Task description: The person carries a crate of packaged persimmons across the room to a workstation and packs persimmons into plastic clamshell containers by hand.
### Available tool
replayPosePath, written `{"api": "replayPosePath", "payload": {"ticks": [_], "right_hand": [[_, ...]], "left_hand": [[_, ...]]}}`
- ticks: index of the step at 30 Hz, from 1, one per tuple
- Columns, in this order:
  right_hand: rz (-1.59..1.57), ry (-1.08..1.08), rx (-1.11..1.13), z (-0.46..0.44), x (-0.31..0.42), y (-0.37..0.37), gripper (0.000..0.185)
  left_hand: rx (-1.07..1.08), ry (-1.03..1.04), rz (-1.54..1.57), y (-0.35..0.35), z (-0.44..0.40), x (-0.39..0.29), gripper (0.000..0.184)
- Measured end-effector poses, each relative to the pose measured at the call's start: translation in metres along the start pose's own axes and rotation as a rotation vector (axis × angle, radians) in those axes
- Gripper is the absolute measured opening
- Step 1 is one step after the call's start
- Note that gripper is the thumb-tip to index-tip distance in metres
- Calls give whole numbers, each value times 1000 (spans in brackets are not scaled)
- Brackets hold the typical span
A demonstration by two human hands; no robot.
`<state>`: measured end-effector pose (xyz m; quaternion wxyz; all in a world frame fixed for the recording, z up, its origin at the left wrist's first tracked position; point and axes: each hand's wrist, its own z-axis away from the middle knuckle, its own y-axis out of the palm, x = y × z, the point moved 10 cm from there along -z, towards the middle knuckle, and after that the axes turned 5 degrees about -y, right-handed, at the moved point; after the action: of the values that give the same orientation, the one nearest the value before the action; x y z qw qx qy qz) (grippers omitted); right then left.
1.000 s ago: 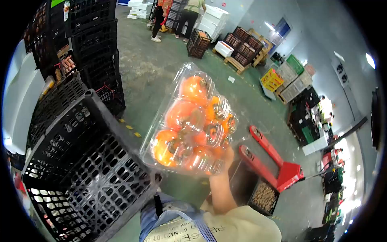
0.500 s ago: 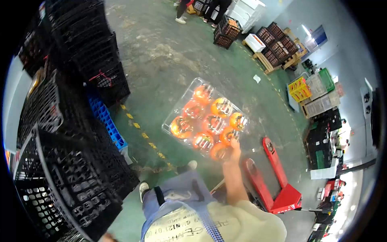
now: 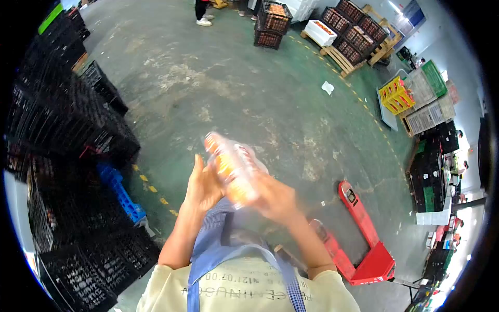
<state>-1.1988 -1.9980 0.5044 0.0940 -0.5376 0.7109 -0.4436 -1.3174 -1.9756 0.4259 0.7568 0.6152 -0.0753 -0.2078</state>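
A clear plastic tray of orange-red fruit [image 3: 232, 169] is tipped up on its side in front of my apron, smeared by motion. My right hand [image 3: 275, 197] grips its right side, fingers blurred. Close against the tray's left side is my left hand [image 3: 204, 186], thumb stretched up and apart, palm toward the tray. Its other fingers are partly hidden, and I cannot tell whether they touch the plastic.
Black crates [image 3: 67, 119] are stacked along the left, with a blue crate [image 3: 122, 192] beside them. A red pallet jack [image 3: 364, 244] stands at the right. Farther off are a yellow crate [image 3: 396, 96], crates on pallets [image 3: 358, 39] and people's legs [image 3: 202, 11].
The tray has turned from facing up to standing on its side, and has come lower and nearer my body. My left hand has risen from the lower left to the tray.
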Motion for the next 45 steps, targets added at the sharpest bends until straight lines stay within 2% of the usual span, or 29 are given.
{"api": "replayPosePath", "payload": {"ticks": [1, 3, 4, 7, 8, 10, 12, 14, 16, 18, 19, 20, 21, 23, 26, 30, 31, 32, 33, 34, 36, 37, 38, 39, 40, 41, 42, 44, 45], "right_hand": [[117, -63, 51, -5, -27, 4, 52], [353, -166, 166, -20, -72, 6, 54], [389, -129, 222, -20, -111, 8, 55], [126, 88, 314, -45, -222, -24, 55], [-74, 204, 392, -45, -262, -37, 65], [-194, 570, 89, -32, -348, -98, 70], [-425, 886, -189, -1, -429, -129, 74], [-762, 1134, -438, 52, -510, -120, 76], [-1193, 1415, -517, 114, -567, -71, 71], [-1250, 1556, -707, 118, -622, -90, 54], [-1355, 1475, -706, 117, -656, -93, 52], [-1365, 1550, -689, 111, -687, -110, 54], [-1287, 1482, -738, 110, -726, -126, 56], [-1363, 1381, -741, 93, -802, -157, 54], [-1373, 1438, -738, 49, -900, -216, 50], [-1332, 1432, -693, -6, -1036, -265, 49], [-1391, 1367, -709, -18, -1054, -274, 47], [-1457, 1307, -732, -21, -1087, -267, 46], [-1522, 1245, -754, -28, -1137, -261, 45], [-1531, 1226, -773, -41, -1185, -267, 44], [-1474, 1261, -820, -49, -1260, -267, 41], [-1446, 1284, -849, -55, -1300, -266, 40], [-1453, 1281, -932, -72, -1348, -273, 40], [-1458, 1282, -1007, -79, -1384, -275, 39], [-1463, 1302, -1075, -81, -1418, -282, 38], [-1437, 1306, -1068, -90, -1459, -297, 39], [-1421, 1308, -1063, -104, -1495, -313, 41], [-1366, 1302, -1070, -127, -1551, -348, 40], [-1419, 1254, -1119, -132, -1583, -361, 40]], "left_hand": [[-169, 84, -18, -14, -43, -9, 60], [-268, 62, -127, -33, -115, -8, 48], [-301, 19, -129, -38, -155, -7, 46], [-343, -98, -124, -36, -269, 12, 43], [-327, -127, -147, -25, -307, 14, 43], [-348, -114, -262, -33, -371, 17, 43], [-324, -210, -282, -1, -429, 28, 45], [-322, -382, -272, 10, -497, 56, 50], [-304, -483, -361, 2, -551, 80, 51], [-297, -541, -455, 4, -624, 104, 53], [-301, -553, -507, 8, -660, 114, 54], [-301, -560, -565, 17, -702, 124, 55], [-269, -587, -640, 29, -741, 133, 56], [-227, -642, -802, 58, -815, 140, 60], [-139, -365, -898, 118, -925, 122, 67], [-459, -82, -744, 58, -988, 27, 64], [-630, -47, -666, 39, -967, 9, 61], [-769, 38, -583, -16, -950, -13, 58], [-982, 91, -379, -109, -938, -31, 56], [-1093, 69, -418, -114, -936, -40, 53], [-1358, 106, -310, -221, -900, -57, 48], [-1448, 262, -232, -198, -912, -55, 45], [-1036, 222, -1179, -293, -946, -96, 37], [-625, 574, -1928, -193, -990, -90, 36], [-755, 285, -1495, -239, -1036, -100, 35], [-936, 174, -703, -290, -1067, -95, 38], [-1165, 189, -152, -269, -1105, -78, 43], [-1101, -75, -220, -246, -1237, -90, 49], [-1007, -61, -405, -169, -1297, -102, 38]]}}
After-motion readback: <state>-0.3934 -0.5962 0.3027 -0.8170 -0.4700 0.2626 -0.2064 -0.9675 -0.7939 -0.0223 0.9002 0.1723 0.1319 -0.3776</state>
